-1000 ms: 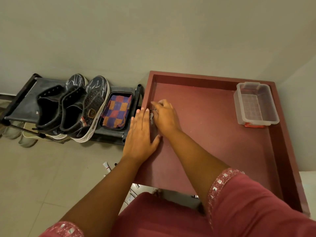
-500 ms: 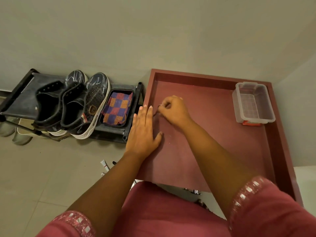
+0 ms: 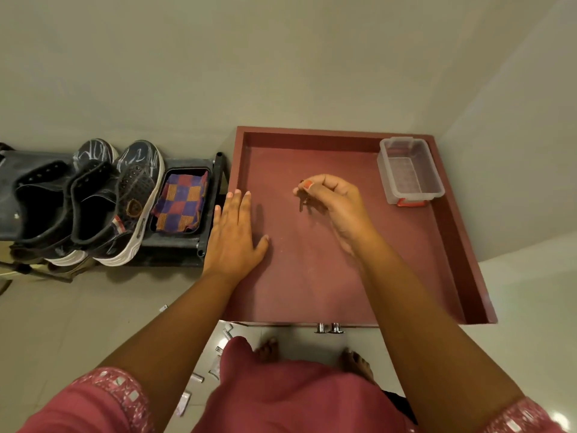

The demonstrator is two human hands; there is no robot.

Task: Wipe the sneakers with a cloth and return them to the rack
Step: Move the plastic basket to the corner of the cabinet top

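Your left hand (image 3: pixel 234 237) lies flat, fingers straight, on the dark red wooden tray-top (image 3: pixel 312 276). Your right hand (image 3: pixel 331 198) pinches small metal keys (image 3: pixel 302 203) above it. The black sneakers (image 3: pixel 103 201) and checked cloth (image 3: pixel 181 203) sit on the black rack (image 3: pixel 175 248), just left of the tray-top.

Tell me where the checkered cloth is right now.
In the head view, the checkered cloth lies in a dark tray on the shoe rack, between the sneakers and the maroon cabinet top.

A home, likely an entryway corner: a low dark shoe rack (image 3: pixel 175 245) holding sneakers (image 3: pixel 121 207) stands against a plain wall (image 3: pixel 218 64) on a tiled floor (image 3: pixel 62 323), beside a maroon cabinet (image 3: pixel 312 276).
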